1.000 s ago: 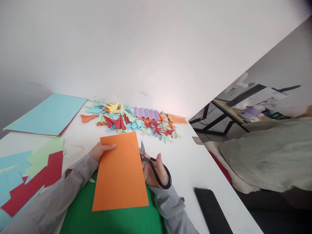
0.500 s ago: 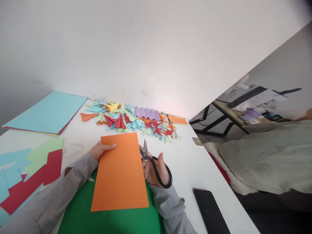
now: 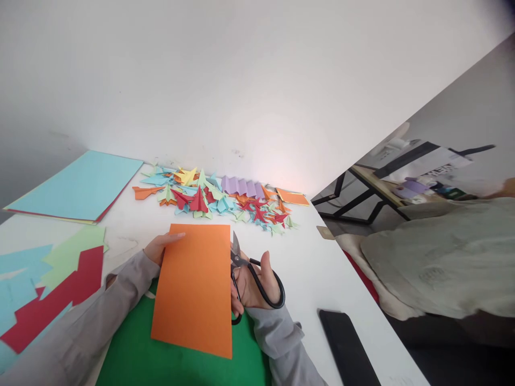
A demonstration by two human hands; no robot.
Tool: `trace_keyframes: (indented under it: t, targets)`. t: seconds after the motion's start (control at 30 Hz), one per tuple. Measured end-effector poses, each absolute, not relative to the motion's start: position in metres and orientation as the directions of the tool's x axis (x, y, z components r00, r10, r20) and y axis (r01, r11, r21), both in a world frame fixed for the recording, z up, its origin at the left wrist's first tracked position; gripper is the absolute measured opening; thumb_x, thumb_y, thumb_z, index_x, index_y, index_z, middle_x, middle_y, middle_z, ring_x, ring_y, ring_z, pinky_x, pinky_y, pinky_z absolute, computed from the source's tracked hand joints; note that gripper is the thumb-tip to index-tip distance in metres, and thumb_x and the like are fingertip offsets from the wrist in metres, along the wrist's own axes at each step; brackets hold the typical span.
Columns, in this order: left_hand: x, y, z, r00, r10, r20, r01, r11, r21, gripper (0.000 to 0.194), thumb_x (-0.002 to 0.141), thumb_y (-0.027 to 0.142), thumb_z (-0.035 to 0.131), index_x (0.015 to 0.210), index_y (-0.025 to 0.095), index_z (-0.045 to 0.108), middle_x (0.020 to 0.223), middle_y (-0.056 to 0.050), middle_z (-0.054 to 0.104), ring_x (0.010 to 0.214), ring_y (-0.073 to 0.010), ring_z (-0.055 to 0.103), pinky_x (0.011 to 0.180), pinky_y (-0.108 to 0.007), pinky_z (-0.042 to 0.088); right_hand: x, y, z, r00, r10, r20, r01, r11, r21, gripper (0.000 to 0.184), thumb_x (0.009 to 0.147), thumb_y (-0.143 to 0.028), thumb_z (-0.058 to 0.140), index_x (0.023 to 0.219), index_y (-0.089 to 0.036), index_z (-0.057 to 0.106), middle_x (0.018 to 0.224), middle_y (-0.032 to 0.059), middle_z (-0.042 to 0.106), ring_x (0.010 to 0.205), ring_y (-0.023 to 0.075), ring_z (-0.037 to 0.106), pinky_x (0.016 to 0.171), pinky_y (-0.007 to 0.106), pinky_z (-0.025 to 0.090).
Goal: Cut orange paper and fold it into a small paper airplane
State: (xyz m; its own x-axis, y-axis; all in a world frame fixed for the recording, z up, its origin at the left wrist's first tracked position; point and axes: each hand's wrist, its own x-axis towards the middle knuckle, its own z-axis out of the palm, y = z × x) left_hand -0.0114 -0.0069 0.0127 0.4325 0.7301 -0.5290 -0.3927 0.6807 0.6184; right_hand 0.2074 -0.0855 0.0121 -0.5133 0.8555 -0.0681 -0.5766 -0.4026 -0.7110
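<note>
An orange sheet of paper (image 3: 195, 289) is raised over a green sheet (image 3: 181, 367) on the white table. My left hand (image 3: 161, 246) pinches its upper left edge, thumb on the front and the other fingers hidden behind. Black-handled scissors (image 3: 262, 287) are in my right hand (image 3: 253, 281), with fingers through the loops and the blades apart, pointing up. The blades stand right by the sheet's right edge, one partly hidden by it; whether they touch the paper I cannot tell.
Folded paper pieces (image 3: 201, 198) and a purple pleated strip (image 3: 242, 187) lie along the wall. Large sheets (image 3: 76, 185) are at back left, red cut paper (image 3: 60, 297) in front of them. A black phone-like slab (image 3: 348, 346) lies right. Beyond the table is a person's sleeve (image 3: 442, 252).
The orange sheet has turned and shifted slightly, its lower right corner moving left and down. More of the lower scissor loop and my right fingers now shows. My left hand has moved a little left.
</note>
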Motion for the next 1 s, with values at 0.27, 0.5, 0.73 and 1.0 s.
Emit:
trace_keyframes:
  t: [0.27, 0.5, 0.73, 1.0]
  targets:
    - [-0.016, -0.005, 0.011, 0.444, 0.669, -0.596, -0.396, 0.743, 0.539, 0.031, 0.065, 0.022, 0.06, 0.091, 0.007, 0.066, 0.074, -0.011, 0.071, 0.075, -0.0284, 0.066, 0.06, -0.034, 0.053, 0.211, -0.087, 0.015, -0.564, 0.821, -0.084, -0.547, -0.449, -0.707, 0.082, 0.071, -0.076, -0.001, 0.13, -0.024, 0.023, 0.053, -0.0018, 0.057, 0.03, 0.0132, 0.047, 0.032, 0.022, 0.036]
    - [-0.015, -0.007, 0.01, 0.534, 0.73, -0.427, -0.325, 0.643, 0.693, 0.036, 0.062, 0.019, 0.068, 0.096, 0.009, 0.065, 0.09, -0.012, 0.07, 0.08, -0.0276, 0.066, 0.067, -0.034, 0.054, 0.213, -0.087, 0.012, -0.598, 0.799, -0.069, -0.534, -0.461, -0.709, 0.082, 0.072, -0.075, 0.0, 0.132, -0.024, 0.02, 0.055, -0.0003, 0.06, 0.03, 0.0137, 0.048, 0.032, 0.022, 0.035]
    - [-0.008, -0.006, 0.01, 0.464, 0.763, -0.451, -0.272, 0.606, 0.747, 0.033, 0.06, 0.02, 0.072, 0.092, 0.01, 0.067, 0.088, -0.013, 0.07, 0.078, -0.0268, 0.066, 0.069, -0.035, 0.054, 0.212, -0.084, 0.01, -0.542, 0.839, -0.057, -0.521, -0.389, -0.76, 0.084, 0.072, -0.077, 0.019, 0.134, -0.02, 0.021, 0.059, 0.0007, 0.061, 0.035, 0.0149, 0.053, 0.032, 0.023, 0.04]
    - [-0.004, -0.006, 0.007, 0.382, 0.798, -0.466, -0.277, 0.58, 0.766, 0.032, 0.057, 0.02, 0.074, 0.087, 0.009, 0.068, 0.081, -0.012, 0.071, 0.073, -0.0272, 0.067, 0.065, -0.035, 0.055, 0.208, -0.083, 0.007, -0.387, 0.908, -0.159, -0.521, -0.358, -0.775, 0.092, 0.064, -0.081, 0.032, 0.131, -0.018, 0.035, 0.075, 0.0087, 0.066, 0.049, 0.0155, 0.057, 0.037, 0.021, 0.037]
